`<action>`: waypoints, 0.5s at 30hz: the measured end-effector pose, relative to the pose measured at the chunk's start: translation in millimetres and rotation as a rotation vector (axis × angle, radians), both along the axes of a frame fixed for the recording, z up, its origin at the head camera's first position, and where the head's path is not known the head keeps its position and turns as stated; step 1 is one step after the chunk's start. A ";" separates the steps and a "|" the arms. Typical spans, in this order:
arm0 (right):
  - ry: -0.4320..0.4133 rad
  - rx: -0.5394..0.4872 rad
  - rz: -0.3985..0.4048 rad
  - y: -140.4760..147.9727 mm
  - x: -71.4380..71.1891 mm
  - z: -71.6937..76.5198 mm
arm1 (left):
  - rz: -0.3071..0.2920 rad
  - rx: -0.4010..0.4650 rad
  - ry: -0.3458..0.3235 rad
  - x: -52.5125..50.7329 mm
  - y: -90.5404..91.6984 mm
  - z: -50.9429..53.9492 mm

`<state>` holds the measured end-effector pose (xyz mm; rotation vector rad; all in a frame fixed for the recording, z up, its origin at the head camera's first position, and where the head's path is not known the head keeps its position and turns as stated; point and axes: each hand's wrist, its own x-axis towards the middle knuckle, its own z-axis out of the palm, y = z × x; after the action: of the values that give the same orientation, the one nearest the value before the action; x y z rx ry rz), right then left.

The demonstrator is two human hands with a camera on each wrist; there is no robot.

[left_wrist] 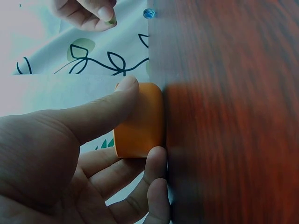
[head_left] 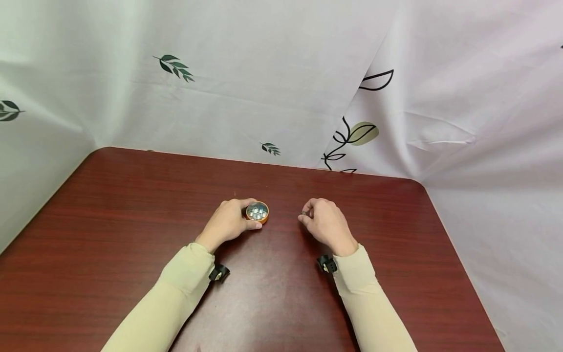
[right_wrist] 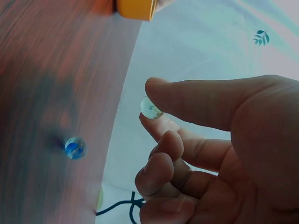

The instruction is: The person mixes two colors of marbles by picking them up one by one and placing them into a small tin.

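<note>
In the head view my left hand (head_left: 227,221) grips a small round orange container (head_left: 265,221) from its left side, thumb and fingers on opposite sides. Shiny glass marbles (head_left: 257,211) fill its open top. The left wrist view shows the container's orange wall (left_wrist: 142,123) standing upright on the table. To the right of it, my right hand (head_left: 326,221) pinches a clear glass marble (right_wrist: 150,108) between thumb and index finger, raised off the tabletop. A blue-and-clear marble (right_wrist: 75,148) lies on the table near the right hand; in the head view it cannot be made out.
Both hands work over a reddish-brown wooden table (head_left: 259,303) with rounded far corners. White cloth (head_left: 246,88) printed with leaves hangs behind it and along both sides. A black strap sits on each wrist (head_left: 219,273).
</note>
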<state>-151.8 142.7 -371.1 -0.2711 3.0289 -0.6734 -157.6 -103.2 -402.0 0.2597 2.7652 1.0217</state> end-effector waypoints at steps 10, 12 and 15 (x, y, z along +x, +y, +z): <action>0.014 -0.008 0.029 -11.5 -0.8 1.9 | 0.001 0.003 0.003 -0.6 0.4 -1.0; 0.016 -0.011 0.033 -13.7 -0.9 2.3 | 0.001 0.002 0.003 -0.8 0.4 -1.2; 0.026 -0.017 0.039 -17.1 -1.2 3.0 | 0.000 0.003 0.003 -0.7 0.3 -1.0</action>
<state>-153.0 125.7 -368.1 -0.3417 3.0351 -0.6992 -158.3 -102.8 -402.9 0.2622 2.7668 1.0266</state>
